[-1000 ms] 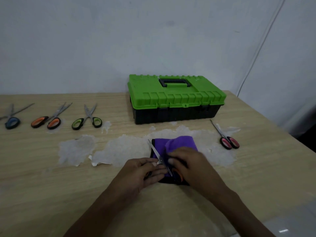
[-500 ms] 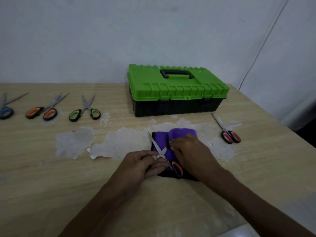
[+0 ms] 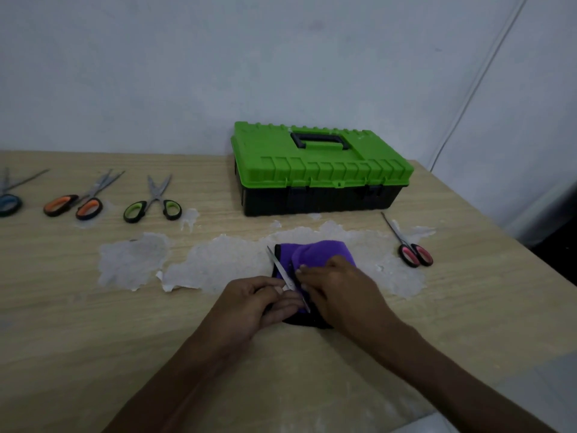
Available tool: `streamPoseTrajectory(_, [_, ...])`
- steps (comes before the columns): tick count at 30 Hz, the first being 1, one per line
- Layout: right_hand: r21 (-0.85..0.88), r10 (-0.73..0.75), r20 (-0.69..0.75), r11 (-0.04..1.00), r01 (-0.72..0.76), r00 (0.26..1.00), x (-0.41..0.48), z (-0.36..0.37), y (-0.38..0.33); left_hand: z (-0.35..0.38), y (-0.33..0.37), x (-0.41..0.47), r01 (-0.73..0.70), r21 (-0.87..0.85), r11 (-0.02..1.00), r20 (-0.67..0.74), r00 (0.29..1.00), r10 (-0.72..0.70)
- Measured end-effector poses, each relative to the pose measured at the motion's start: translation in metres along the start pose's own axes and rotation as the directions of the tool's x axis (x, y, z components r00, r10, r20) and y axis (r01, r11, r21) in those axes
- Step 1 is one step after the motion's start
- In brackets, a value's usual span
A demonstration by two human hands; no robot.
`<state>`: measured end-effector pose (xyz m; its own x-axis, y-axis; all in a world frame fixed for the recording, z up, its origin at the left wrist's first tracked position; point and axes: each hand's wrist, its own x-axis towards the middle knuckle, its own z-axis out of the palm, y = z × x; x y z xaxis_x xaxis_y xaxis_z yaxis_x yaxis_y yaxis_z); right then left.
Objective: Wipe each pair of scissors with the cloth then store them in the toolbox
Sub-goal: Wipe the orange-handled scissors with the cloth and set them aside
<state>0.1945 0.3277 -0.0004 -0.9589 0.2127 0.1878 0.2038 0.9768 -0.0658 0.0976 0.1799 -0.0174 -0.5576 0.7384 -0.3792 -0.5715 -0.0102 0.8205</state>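
Far left on the table (image 3: 93, 323): blue-handled scissors (image 3: 9, 204), orange-handled scissors (image 3: 89, 208), green-handled scissors (image 3: 171, 209), all with blades pointing away. Centre, near edge: left hand (image 3: 249, 304), fingers curled, pinches the held scissors (image 3: 280, 267) around the pivot. Long axis runs near-right to far-left, tip aimed away and left, handles hidden. Blade lies on the purple cloth (image 3: 318, 253). Right hand (image 3: 340, 292) rests palm-down on the cloth, fingertips at the blade; pinching or not, cannot tell. Behind: closed green toolbox (image 3: 318, 173). Right: red-handled scissors (image 3: 409, 257).
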Motion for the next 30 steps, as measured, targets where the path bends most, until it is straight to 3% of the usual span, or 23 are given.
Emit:
streamPoseTrajectory(2, [-0.109,0.04,0.013,0.993,-0.038,0.999,0.002,-0.002,0.007,0.0,0.001,-0.001,0.001,-0.007,1.0,0.006,1.0,-0.001])
streamPoseTrajectory(4, [-0.111,-0.013,0.04,0.994,0.017,0.999,0.002,-0.002,0.001,0.001,0.001,-0.001,-0.006,0.001,1.0,0.003,1.0,0.006])
streamPoseTrajectory(7, [0.09,-0.041,0.035,0.995,0.038,0.999,-0.008,-0.002,-0.01,-0.001,0.001,0.0,-0.014,0.023,1.0,0.005,1.0,0.014])
streamPoseTrajectory(14, [0.034,0.224,0.011,0.974,-0.225,0.974,0.007,0.01,0.025,0.0,0.003,-0.011,-0.099,0.072,0.993,0.026,0.995,0.097])
streamPoseTrajectory(18, [0.274,0.312,-0.073,0.919,-0.282,0.947,0.004,0.013,0.019,-0.001,0.016,-0.016,-0.218,0.024,0.976,0.019,0.976,0.218])
streamPoseTrajectory(23, [0.725,0.397,-0.163,0.669,-0.164,0.903,-0.019,-0.019,-0.013,0.006,0.019,-0.018,-0.288,0.017,0.958,0.031,0.957,0.287])
streamPoseTrajectory(25, [0.783,0.373,-0.156,0.612,-0.115,0.915,-0.025,-0.025,-0.025,0.012,0.019,-0.019,-0.305,0.001,0.952,0.026,0.952,0.305])
streamPoseTrajectory(30, [0.799,0.329,-0.124,0.593,-0.102,0.936,-0.024,-0.022,-0.047,0.03,0.016,-0.02,-0.311,0.017,0.95,0.007,0.95,0.311])
